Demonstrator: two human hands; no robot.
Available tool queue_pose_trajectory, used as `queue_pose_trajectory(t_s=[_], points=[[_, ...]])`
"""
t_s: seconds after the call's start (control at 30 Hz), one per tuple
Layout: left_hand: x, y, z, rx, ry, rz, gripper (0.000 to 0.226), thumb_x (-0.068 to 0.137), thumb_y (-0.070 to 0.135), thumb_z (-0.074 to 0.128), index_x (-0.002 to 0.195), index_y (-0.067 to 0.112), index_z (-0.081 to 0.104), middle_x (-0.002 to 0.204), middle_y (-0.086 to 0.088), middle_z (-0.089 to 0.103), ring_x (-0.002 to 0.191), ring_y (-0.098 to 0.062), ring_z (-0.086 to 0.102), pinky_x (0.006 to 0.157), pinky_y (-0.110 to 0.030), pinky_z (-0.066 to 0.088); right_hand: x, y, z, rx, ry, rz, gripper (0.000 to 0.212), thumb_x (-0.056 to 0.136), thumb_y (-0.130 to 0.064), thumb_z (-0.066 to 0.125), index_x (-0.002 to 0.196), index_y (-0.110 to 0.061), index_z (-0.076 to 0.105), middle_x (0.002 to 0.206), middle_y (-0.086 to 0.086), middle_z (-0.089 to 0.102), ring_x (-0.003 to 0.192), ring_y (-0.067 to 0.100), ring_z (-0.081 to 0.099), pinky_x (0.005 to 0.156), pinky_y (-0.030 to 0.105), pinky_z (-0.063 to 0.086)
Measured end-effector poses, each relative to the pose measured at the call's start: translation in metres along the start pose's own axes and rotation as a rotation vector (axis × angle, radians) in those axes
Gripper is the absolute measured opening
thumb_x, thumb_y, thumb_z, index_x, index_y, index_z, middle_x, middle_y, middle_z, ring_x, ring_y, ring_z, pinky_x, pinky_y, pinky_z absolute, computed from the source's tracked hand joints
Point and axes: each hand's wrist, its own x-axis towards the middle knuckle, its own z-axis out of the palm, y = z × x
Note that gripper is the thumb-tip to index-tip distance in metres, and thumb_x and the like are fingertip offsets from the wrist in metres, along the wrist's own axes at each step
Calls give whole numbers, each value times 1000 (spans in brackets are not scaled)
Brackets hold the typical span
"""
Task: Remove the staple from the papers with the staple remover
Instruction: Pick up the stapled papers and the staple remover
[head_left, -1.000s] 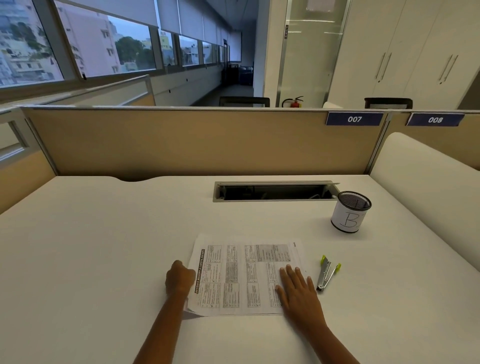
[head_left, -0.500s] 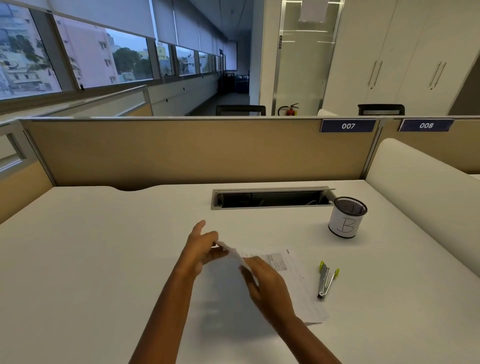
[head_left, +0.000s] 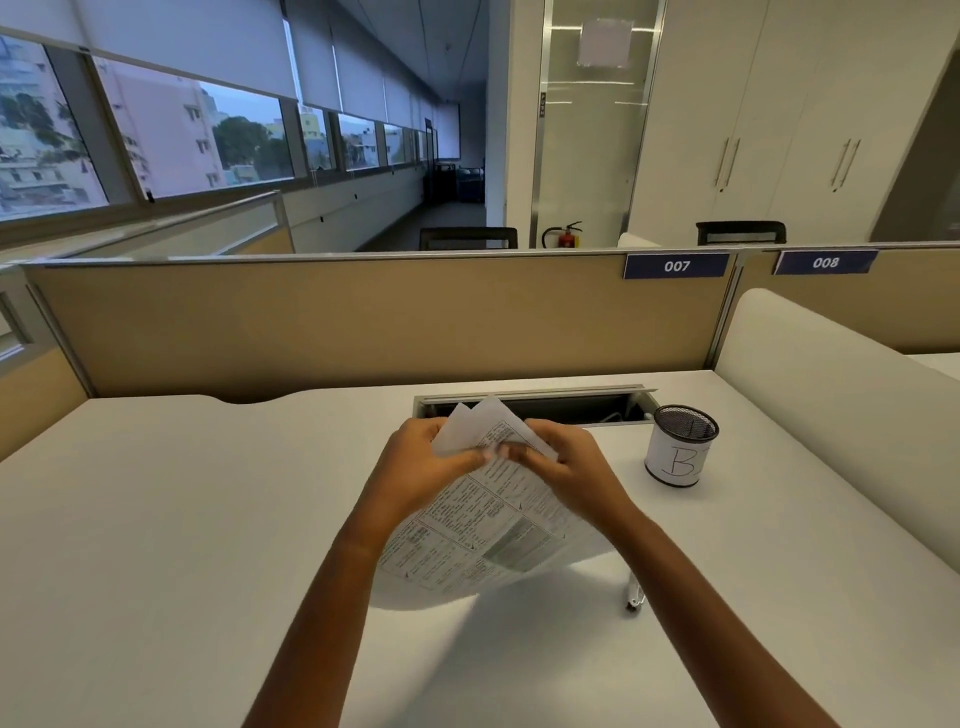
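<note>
- Both hands are up off the surface (head_left: 182, 519), holding the papers (head_left: 488, 535) in the air over its middle. The sheets sag toward the near edge.
- The left hand (head_left: 421, 462) and right hand (head_left: 566, 462) each pinch the same raised corner, thumbs nearly meeting. The staple is too small to make out.
- I judge this the finding step: baring the stapled corner before any tool comes in.
- The remover (head_left: 635, 597) lies untouched on the surface right of the papers, mostly hidden by the right forearm.
- Next, one hand likely has to let go and fetch it while the other keeps the corner steady.
- Writing: a mesh cup (head_left: 678, 457) near the far right marked "B"; partition tags "007" (head_left: 676, 266) and "008" (head_left: 825, 262). The papers' print is unreadable.
</note>
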Motion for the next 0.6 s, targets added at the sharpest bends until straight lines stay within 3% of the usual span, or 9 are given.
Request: queue_pose_trajectory(t_s=[0.1, 0.17, 0.23, 0.47, 0.53, 0.6], points=[[4, -1, 6, -30, 70, 12, 22, 75, 34, 65, 89, 17, 63, 79, -5, 66, 72, -22, 64, 59, -28, 50, 1, 0, 1, -74, 19, -41, 6, 88, -19, 58, 89, -18, 64, 71, -12, 61, 66, 6, 58, 55, 10, 43], [5, -4, 9, -57, 119, 20, 24, 78, 33, 62, 92, 13, 64, 79, -8, 67, 70, -24, 66, 60, -33, 53, 0, 7, 0, -113, 104, -45, 13, 89, -19, 57, 97, -12, 64, 87, -4, 65, 79, 12, 59, 66, 16, 45], [7, -8, 14, -97, 187, 20, 24, 81, 32, 58, 91, 11, 65, 73, -5, 67, 63, -22, 66, 54, -29, 53, -5, 18, -4, -119, 229, -21, 18, 89, -17, 57, 104, -10, 63, 101, 4, 66, 92, 14, 57, 77, 23, 47], [8, -35, 37, -178, 375, -32, 16, 84, 27, 55, 86, 12, 60, 84, -10, 66, 68, -24, 64, 52, -23, 49, -40, 87, -19, -288, 400, 237, 27, 89, -1, 50, 114, -5, 57, 119, 15, 58, 112, 25, 51, 90, 23, 37], [8, -43, 43, -171, 407, -46, 16, 84, 27, 55, 85, 11, 59, 86, -11, 65, 69, -24, 62, 51, -21, 46, -55, 107, -22, -350, 365, 341, 40, 85, 10, 45, 119, -9, 53, 125, 14, 53, 117, 27, 47, 92, 24, 36], [10, -49, 48, -189, 423, -75, 17, 83, 26, 56, 85, 10, 59, 89, -11, 65, 72, -25, 62, 52, -20, 46, -70, 125, -24, -460, 185, 446, 55, 78, 18, 39, 122, -13, 51, 132, 11, 48, 119, 26, 45, 92, 28, 40]])
